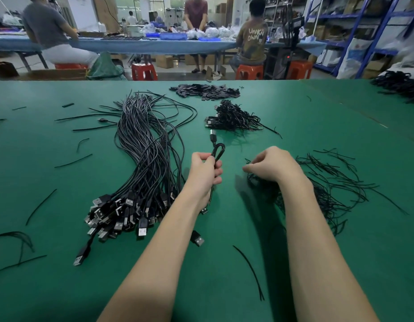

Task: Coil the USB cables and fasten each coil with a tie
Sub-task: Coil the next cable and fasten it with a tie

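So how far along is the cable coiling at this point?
Done: a small heap of tied coils lies at the far side of the green table. In hand: the left hand grips one folded cable, not yet tied, while the right hand reaches into the loose ties. Left: the large bundle of uncoiled cables, clearly most of the work.

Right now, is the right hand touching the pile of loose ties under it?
Cannot tell. In the head view the right hand hangs over the near edge of the loose ties with fingers curled down, but the fingertips are hidden, so neither contact nor gap shows.
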`<move>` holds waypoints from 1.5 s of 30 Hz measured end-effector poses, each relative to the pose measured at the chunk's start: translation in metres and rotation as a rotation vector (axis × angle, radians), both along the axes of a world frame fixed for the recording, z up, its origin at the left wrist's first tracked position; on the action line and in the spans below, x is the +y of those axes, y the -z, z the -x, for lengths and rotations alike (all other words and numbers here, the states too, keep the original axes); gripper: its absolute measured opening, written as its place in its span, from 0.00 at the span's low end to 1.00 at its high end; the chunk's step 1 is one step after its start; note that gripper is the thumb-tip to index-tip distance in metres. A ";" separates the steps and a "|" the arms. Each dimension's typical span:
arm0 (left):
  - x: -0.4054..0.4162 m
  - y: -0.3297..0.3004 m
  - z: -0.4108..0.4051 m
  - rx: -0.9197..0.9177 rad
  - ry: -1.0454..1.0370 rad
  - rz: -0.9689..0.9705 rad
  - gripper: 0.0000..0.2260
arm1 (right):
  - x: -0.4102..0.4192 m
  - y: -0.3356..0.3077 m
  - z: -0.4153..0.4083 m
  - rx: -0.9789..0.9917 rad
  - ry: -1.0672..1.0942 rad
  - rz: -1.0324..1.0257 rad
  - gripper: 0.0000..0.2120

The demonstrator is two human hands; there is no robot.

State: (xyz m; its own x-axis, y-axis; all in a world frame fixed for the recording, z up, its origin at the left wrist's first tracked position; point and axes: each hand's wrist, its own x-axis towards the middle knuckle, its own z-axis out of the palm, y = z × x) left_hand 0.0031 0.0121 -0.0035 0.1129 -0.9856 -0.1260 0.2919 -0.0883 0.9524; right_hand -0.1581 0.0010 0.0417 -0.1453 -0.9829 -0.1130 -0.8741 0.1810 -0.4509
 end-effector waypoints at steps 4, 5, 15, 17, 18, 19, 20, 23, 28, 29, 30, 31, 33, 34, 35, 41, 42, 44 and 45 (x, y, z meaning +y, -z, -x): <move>0.008 0.006 -0.002 0.181 -0.023 -0.031 0.09 | 0.000 0.010 -0.011 0.035 0.078 -0.065 0.17; 0.009 0.005 -0.002 0.208 -0.025 -0.033 0.09 | 0.000 0.013 -0.014 0.034 0.104 -0.049 0.16; 0.008 0.005 -0.002 0.242 0.016 -0.037 0.07 | -0.002 0.017 -0.025 0.123 0.037 -0.032 0.04; 0.007 0.006 -0.003 0.244 0.018 -0.035 0.07 | 0.000 0.011 -0.024 0.059 -0.017 -0.022 0.06; 0.007 0.006 -0.003 0.243 0.018 -0.034 0.07 | 0.000 0.008 -0.023 -0.004 -0.047 0.025 0.05; 0.007 0.006 -0.003 0.237 0.018 -0.032 0.07 | 0.001 0.004 -0.021 -0.095 -0.083 0.091 0.04; 0.006 0.006 -0.004 0.226 0.016 -0.029 0.07 | 0.002 0.000 -0.020 -0.219 -0.126 0.165 0.03; 0.005 0.006 -0.002 0.169 -0.001 -0.009 0.07 | 0.009 -0.009 -0.022 -0.628 -0.294 0.264 0.03; 0.007 0.006 0.002 0.045 -0.023 0.036 0.05 | 0.008 -0.004 -0.039 -0.473 -0.387 0.344 0.07; 0.008 0.006 0.002 0.026 -0.022 0.039 0.05 | 0.007 -0.003 -0.040 -0.419 -0.375 0.336 0.08; 0.008 0.005 0.002 0.005 -0.021 0.037 0.05 | 0.006 -0.001 -0.041 -0.377 -0.362 0.327 0.08; 0.009 0.005 0.003 -0.012 -0.019 0.034 0.06 | 0.005 0.000 -0.041 -0.343 -0.347 0.321 0.08; 0.010 0.004 0.003 -0.014 -0.016 0.028 0.07 | 0.003 0.000 -0.041 -0.293 -0.325 0.309 0.09; 0.010 0.004 0.003 -0.004 -0.011 0.030 0.07 | 0.003 -0.001 -0.042 -0.279 -0.319 0.302 0.09; 0.010 0.004 0.003 0.003 -0.005 0.035 0.06 | 0.004 -0.002 -0.043 -0.274 -0.313 0.296 0.10; 0.008 0.005 0.001 0.013 -0.073 0.011 0.08 | 0.006 -0.002 -0.038 -0.508 -0.319 0.188 0.07; 0.007 0.004 0.000 0.065 -0.082 0.003 0.07 | 0.007 -0.001 -0.035 -0.676 -0.292 0.124 0.05; 0.006 0.002 -0.002 0.166 -0.079 0.001 0.07 | 0.006 0.002 -0.029 -0.992 -0.185 -0.011 0.04; 0.006 0.001 -0.002 0.199 -0.073 0.007 0.07 | 0.005 0.004 -0.027 -1.105 -0.129 -0.082 0.05</move>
